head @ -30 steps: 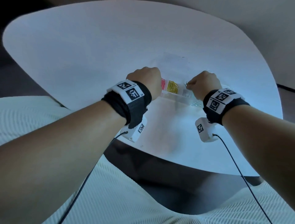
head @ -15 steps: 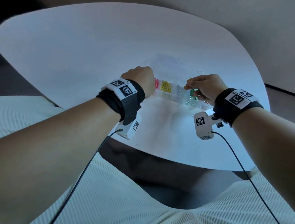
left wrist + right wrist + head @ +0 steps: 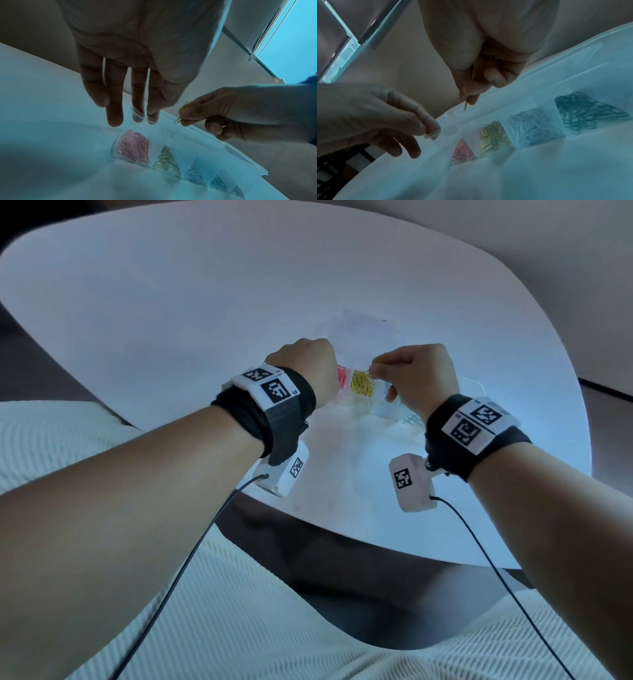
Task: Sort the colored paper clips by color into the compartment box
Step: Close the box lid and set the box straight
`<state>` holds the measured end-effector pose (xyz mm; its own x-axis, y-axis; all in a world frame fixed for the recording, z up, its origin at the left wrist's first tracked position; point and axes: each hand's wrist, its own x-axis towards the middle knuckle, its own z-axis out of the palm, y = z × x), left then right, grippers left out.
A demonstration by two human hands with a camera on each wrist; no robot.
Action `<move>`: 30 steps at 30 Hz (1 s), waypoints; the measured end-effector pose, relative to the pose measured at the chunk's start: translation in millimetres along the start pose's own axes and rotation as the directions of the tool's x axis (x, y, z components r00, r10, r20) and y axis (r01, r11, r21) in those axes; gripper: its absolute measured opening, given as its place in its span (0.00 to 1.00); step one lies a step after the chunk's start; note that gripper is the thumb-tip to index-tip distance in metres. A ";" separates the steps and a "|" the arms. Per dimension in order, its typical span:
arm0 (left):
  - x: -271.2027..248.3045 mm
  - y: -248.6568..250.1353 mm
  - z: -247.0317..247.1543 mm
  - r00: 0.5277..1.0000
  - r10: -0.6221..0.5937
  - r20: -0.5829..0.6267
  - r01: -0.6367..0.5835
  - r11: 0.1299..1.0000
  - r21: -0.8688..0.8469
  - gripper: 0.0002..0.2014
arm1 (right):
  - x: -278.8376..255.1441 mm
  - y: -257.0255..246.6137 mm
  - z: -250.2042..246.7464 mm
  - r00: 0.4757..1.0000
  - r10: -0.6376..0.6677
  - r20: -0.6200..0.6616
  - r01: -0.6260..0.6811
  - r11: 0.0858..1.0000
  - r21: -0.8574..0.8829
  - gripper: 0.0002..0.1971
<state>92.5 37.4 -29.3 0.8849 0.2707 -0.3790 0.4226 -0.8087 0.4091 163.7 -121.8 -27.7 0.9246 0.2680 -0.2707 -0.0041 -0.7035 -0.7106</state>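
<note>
A thin yellow wire paper clip point(image 3: 182, 113) is pinched between the right hand's point(image 3: 416, 378) thumb and forefinger, above the clear plastic compartment box point(image 3: 583, 65) on the white counter point(image 3: 171, 302). Pink, yellow, white and green clips fill separate compartments. The left hand point(image 3: 137, 56) grips the box's left corner.

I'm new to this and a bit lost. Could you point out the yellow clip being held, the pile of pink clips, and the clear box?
yellow clip point(image 3: 183, 108), left wrist view, its upper loop above the fingers.
pink clips point(image 3: 133, 145), left wrist view, middle of the pile.
clear box point(image 3: 539, 86), right wrist view, its far wall.
</note>
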 end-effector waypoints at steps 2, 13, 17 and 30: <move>-1.0 -0.4 -0.8 1.000 -0.001 0.001 0.001 1.000 0.002 0.09 | -0.3 -0.8 4.7 0.999 0.011 0.048 -0.008 0.998 -0.062 0.06; -1.7 -3.0 -2.2 0.996 0.075 0.041 -0.072 0.995 -0.062 0.09 | 19.8 54.7 -80.9 0.903 0.061 -0.424 -0.150 0.972 -0.180 0.14; -2.7 -10.4 -3.0 0.992 0.116 0.053 -0.110 0.988 -0.106 0.07 | 22.1 90.7 -94.3 0.883 0.305 -0.357 -0.349 0.935 -0.063 0.20; 45.0 -4.7 -13.5 0.963 -0.269 -0.034 0.178 0.721 -0.669 0.13 | 20.4 123.3 -104.5 0.950 0.312 0.004 -0.299 0.907 0.296 0.12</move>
<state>132.9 60.4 -37.1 0.7449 0.4954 -0.4469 0.5934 -0.1857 0.7832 221.9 -271.9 -53.0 0.8756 0.0375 -0.4817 -0.3934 -0.5235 -0.7558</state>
